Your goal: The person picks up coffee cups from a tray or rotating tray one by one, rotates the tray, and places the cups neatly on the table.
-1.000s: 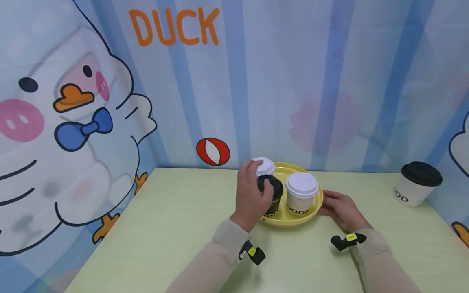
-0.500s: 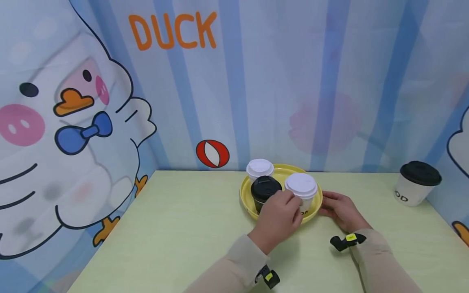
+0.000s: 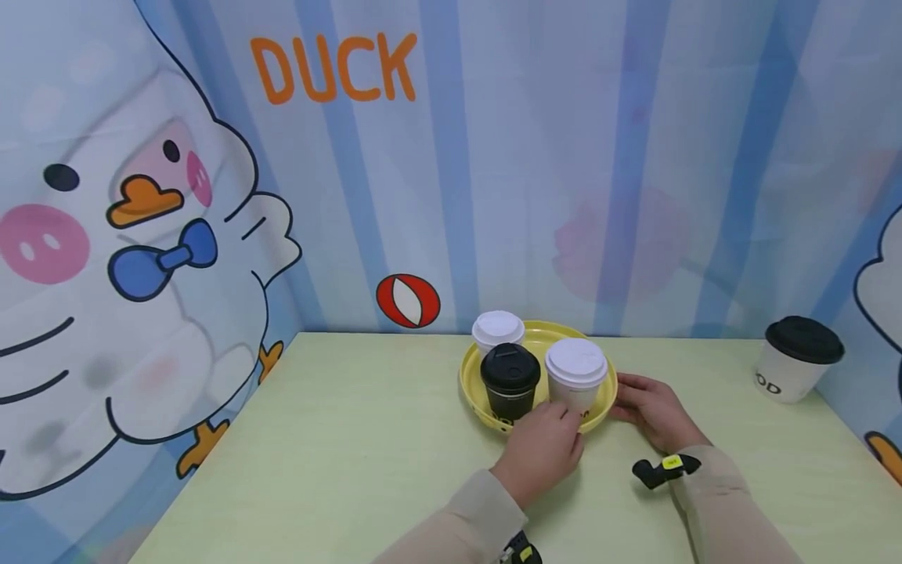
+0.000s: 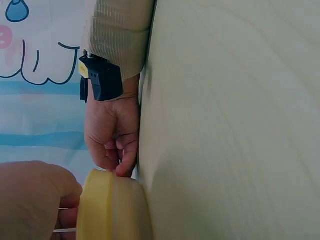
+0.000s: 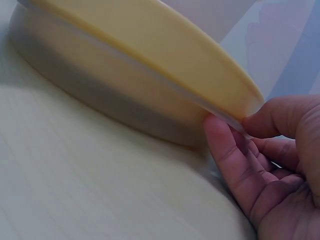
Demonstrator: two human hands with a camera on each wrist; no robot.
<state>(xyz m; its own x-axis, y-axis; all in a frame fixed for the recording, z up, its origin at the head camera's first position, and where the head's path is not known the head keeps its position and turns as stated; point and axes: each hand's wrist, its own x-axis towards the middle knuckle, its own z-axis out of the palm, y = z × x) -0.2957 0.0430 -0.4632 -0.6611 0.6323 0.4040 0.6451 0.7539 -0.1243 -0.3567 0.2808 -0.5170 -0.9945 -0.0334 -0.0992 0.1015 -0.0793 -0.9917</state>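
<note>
Nearest are two pale sleeves (image 3: 458, 517), each wrist bearing a small black camera (image 3: 665, 470) with a yellow label. The left hand (image 3: 543, 450) holds the near edge of the tray (image 3: 546, 335), its fingers bent over the rim just in front of a white cup and its thumb against the outer side. The right hand (image 3: 655, 407) pinches the rim at the tray's right side, thumb on the edge and fingers below it, with a narrow gap between them.

The tray is round and yellow, and rests on the pale table (image 3: 366, 439), right of the middle. Three lidded cups stand upright in it. The black cup (image 3: 510, 392) is at the front left, with the large white cup (image 3: 576, 372) just beside it on the right. Behind the black cup and partly hidden by it is the rear cup (image 3: 497, 330), white with a white lid; whether those two touch I cannot tell.

Well apart, at the table's right edge, stands a white cup with a black lid (image 3: 796, 364). Beyond the table hangs a blue striped backdrop (image 3: 535, 157), printed with a red ball (image 3: 408, 301), a big duck (image 3: 141, 352) and orange letters (image 3: 334, 69) reading DUCK
</note>
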